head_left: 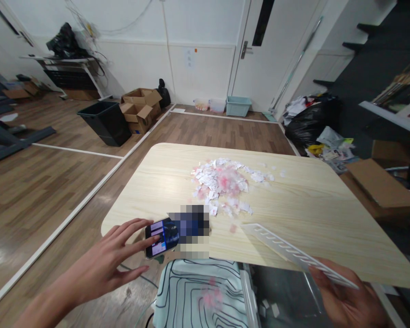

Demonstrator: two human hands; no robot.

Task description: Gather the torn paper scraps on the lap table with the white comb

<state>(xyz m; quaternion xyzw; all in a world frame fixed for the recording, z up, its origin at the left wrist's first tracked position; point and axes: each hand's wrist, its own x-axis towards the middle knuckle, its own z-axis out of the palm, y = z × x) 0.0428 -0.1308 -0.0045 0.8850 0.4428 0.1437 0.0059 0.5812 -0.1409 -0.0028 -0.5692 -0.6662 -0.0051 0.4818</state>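
Observation:
My left hand (114,262) reaches over a smartphone (159,239) at the table's near left edge. Its fingers are spread, and one fingertip rests on the lit screen. Part of the phone is blurred by a pixelated patch. In my right hand (345,291) is a white slotted plastic strip (294,253), held by its near end and slanting up to the left over the table. Beyond both hands lies a loose heap of torn white paper scraps (222,180), with pinkish patches among them.
The pale wooden table (314,196) has rounded corners. Below its near edge, a clear plastic bin (283,287) holds a few scraps beside striped cloth (198,282). A black bin (105,120) and cardboard boxes (140,107) stand far left; black bags (310,120) lie right.

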